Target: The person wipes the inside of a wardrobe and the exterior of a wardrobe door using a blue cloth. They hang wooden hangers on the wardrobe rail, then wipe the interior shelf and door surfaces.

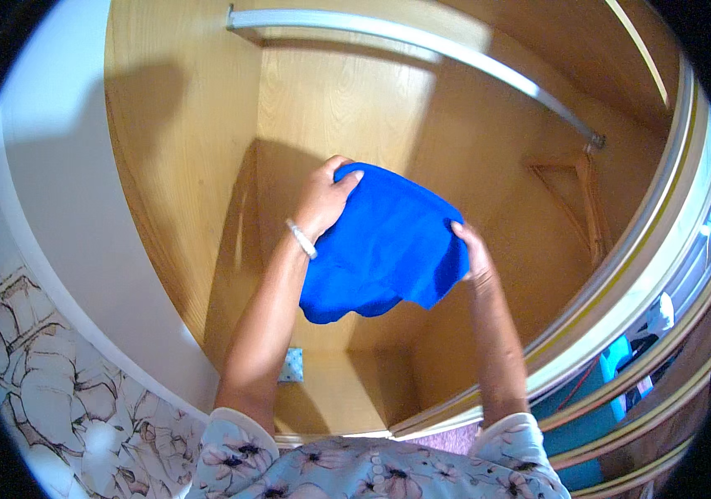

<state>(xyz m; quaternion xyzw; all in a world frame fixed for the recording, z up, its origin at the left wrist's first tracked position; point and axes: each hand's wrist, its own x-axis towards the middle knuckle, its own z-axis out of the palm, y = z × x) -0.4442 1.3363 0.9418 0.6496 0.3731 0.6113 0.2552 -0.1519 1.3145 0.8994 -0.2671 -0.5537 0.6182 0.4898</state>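
Observation:
A bright blue cloth (386, 243), apparently folded over along its upper edge, is stretched between my hands inside a wooden wardrobe (343, 93). My left hand (329, 194) pinches its upper left corner, thumb in front and fingers behind. At the right corner, my right hand (472, 246) grips it with the thumb on the near face; the other fingers are mostly hidden behind. The lower edge of the cloth hangs loose and wavy above the wardrobe floor (343, 387). A pale bracelet (301, 239) circles my left wrist.
A metal hanging rail (405, 40) crosses the upper wardrobe. From its right end hangs a wooden hanger (586, 199). A small light-blue patterned item (293, 365) lies on the floor panel. Sliding-door tracks (617, 274) border the right side; a patterned wall (50, 374) is at left.

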